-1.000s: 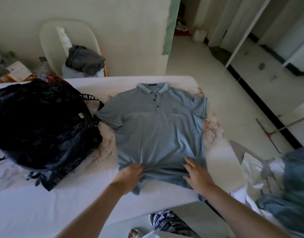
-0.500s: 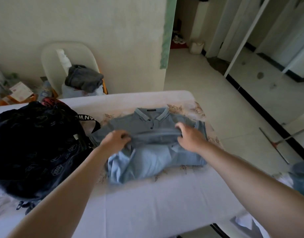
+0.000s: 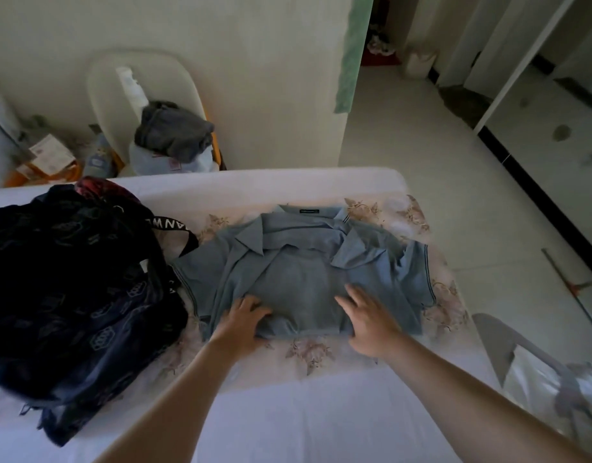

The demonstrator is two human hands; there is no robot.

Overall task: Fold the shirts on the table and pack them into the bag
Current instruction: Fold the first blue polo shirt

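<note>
Your 2 bare forearms reach in over the near edge of the table (image 3: 288, 426). Your left hand (image 3: 241, 320) grips the near left corner of the polo shirt (image 3: 298, 282), its fingers (image 3: 252, 304) curled over the fold. Your right hand (image 3: 368, 320) lies on the shirt's near right part, fingers (image 3: 352, 293) straight, spread and holding nothing.

The blue-grey shirt lies doubled over on the floral patch of the table cover, closer to the right edge than the left. Its collar points to the far edge and 1 short sleeve sticks out on each side.

A dark patterned bag (image 3: 70, 289) slumps along the left edge, with its lettered strap (image 3: 174, 227) just beside the shirt's left sleeve.

Beyond the far edge, a pale chair (image 3: 107, 81) stands against the wall and carries a crumpled grey garment (image 3: 174, 130).
</note>
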